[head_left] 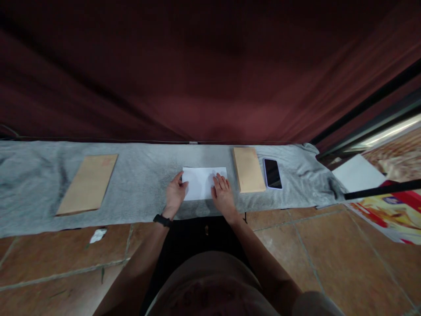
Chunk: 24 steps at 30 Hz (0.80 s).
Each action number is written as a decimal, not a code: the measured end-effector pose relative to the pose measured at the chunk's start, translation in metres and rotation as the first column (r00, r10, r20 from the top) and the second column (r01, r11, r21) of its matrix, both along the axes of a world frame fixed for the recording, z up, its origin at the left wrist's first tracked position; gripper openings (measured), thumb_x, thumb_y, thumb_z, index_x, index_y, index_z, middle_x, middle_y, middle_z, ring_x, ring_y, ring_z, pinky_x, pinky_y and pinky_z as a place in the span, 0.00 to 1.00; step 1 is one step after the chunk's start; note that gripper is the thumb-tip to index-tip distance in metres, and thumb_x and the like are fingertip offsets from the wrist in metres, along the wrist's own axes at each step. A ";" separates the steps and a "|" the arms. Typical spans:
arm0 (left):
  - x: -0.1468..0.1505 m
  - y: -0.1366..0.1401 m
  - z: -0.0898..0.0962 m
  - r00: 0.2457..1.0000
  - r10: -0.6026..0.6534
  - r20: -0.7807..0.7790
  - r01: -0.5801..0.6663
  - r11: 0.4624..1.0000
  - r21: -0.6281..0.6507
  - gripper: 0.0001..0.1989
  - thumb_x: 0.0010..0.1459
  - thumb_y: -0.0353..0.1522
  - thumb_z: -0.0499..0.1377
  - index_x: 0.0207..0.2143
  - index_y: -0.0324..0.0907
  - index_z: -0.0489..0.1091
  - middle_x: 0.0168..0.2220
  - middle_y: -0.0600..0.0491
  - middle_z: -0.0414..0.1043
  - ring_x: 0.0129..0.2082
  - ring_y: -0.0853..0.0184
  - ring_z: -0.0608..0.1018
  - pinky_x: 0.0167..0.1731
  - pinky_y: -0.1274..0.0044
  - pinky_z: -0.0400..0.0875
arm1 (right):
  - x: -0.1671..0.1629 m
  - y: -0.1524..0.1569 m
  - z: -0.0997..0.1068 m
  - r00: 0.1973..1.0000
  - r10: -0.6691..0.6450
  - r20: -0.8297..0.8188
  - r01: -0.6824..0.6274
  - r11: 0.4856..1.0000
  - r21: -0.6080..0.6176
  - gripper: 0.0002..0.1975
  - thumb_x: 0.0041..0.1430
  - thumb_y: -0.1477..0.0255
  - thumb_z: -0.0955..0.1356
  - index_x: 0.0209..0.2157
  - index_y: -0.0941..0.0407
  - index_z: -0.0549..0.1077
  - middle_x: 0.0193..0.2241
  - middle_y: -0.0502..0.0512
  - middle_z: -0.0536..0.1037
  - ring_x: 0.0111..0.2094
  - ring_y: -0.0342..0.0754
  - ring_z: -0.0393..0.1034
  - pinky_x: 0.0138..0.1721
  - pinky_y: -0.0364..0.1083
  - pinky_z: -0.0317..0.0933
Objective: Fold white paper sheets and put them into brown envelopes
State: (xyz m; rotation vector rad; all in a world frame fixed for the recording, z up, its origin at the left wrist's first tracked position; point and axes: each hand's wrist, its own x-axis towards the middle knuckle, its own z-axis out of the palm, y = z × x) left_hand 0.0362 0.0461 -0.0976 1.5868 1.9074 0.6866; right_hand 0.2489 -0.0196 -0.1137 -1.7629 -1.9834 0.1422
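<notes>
A white sheet of paper (pixel 199 186), perhaps folded, lies flat on the grey cloth in front of me. My left hand (pixel 175 194), with a dark band on the wrist, is at the paper's left edge. Its thumb rests over the edge and the fingers curl beside it, gripping the sheet there. On the right part of the paper lies my right hand (pixel 223 195), palm down with fingers stretched out. Just right of that hand is a stack of brown envelopes (pixel 250 170).
Grey cloth (pixel 144 184) covers the long narrow surface. Another brown envelope (pixel 88 182) lies at left, and a phone (pixel 272 173) lies right of the stack. A dark red curtain (pixel 197 87) hangs behind. At right are a dark bar (pixel 384 189) and a colourful box (pixel 394 210).
</notes>
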 end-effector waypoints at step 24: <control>0.065 -0.026 -0.006 0.805 -0.383 -0.453 0.502 0.846 0.178 0.28 0.71 0.38 0.42 0.68 0.36 0.60 0.70 0.43 0.59 0.71 0.56 0.58 0.69 0.61 0.54 | -0.013 0.029 -0.002 0.993 0.102 0.055 -0.096 0.991 -0.097 0.26 0.71 0.75 0.57 0.68 0.63 0.61 0.69 0.64 0.61 0.70 0.54 0.53 0.71 0.57 0.45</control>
